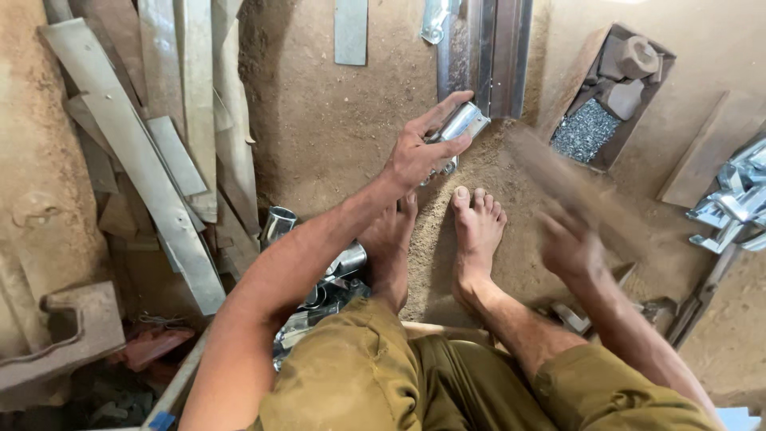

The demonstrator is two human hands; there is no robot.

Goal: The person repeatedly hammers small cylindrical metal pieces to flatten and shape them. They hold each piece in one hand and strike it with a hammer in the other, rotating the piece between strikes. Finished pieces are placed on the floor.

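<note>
My left hand (419, 152) grips a small shiny metal tube piece (460, 124) and holds it upright on the sandy ground, just ahead of my bare feet (476, 227). My right hand (568, 243) is blurred with motion and is shut on a wooden stick or mallet (558, 179) that slants up toward the tube piece. I sit on the ground with both knees bent.
Long sheet-metal strips (152, 160) lie at the left. Metal channels (487, 48) stand at the top. A wooden box (610, 96) with grey filings and blocks sits top right. Shiny bent parts (738, 199) are piled at right, more finished pieces (319, 279) under my left arm.
</note>
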